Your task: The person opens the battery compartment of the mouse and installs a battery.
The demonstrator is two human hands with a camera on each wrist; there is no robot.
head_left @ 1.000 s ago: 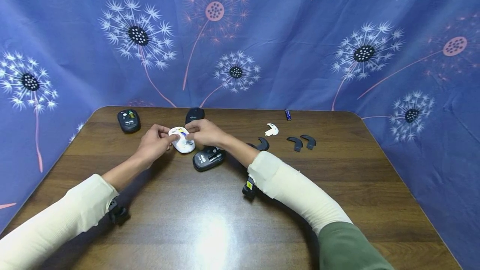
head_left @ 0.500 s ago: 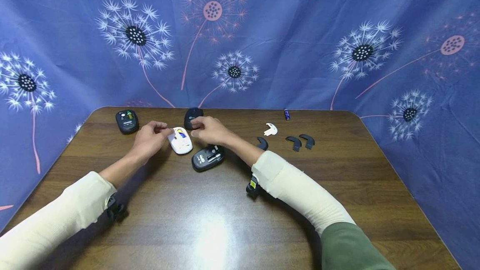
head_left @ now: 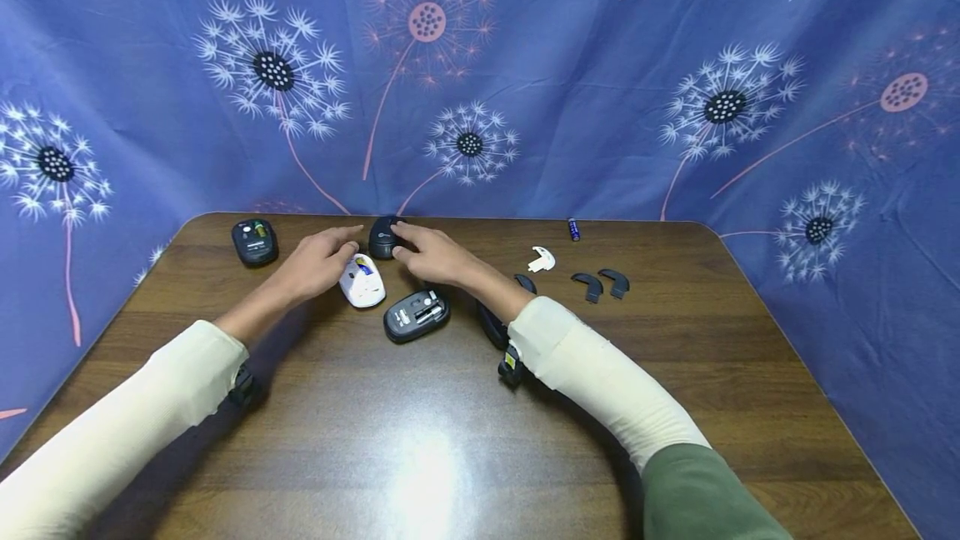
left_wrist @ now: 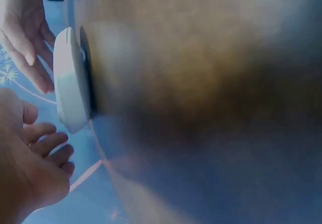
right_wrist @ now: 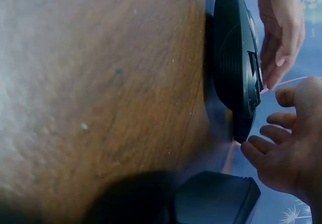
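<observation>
A white computer mouse [head_left: 362, 282] lies underside up on the table, its battery bay uncovered with a blue and yellow battery in it. My left hand [head_left: 318, 263] hovers just behind and to the left of it, fingers extended, holding nothing. At the back stands a black mouse [head_left: 382, 238], right side up. My right hand [head_left: 435, 255] reaches to its right edge with loosely straight fingers; whether they touch it I cannot tell. Nearer the front, a second black mouse [head_left: 416, 316] lies underside up, a silvery battery in its open bay.
Another upturned black mouse [head_left: 255, 242] with a green battery lies at the far left. A dark mouse [head_left: 492, 325] is partly hidden under my right forearm. On the right lie a white cover [head_left: 542, 258], black covers [head_left: 588, 286] and a blue battery [head_left: 574, 229].
Both hands have come away from the white mouse, which now lies on the table. My left hand has moved up and right; my right hand has shifted right and back beside the black mouse.
</observation>
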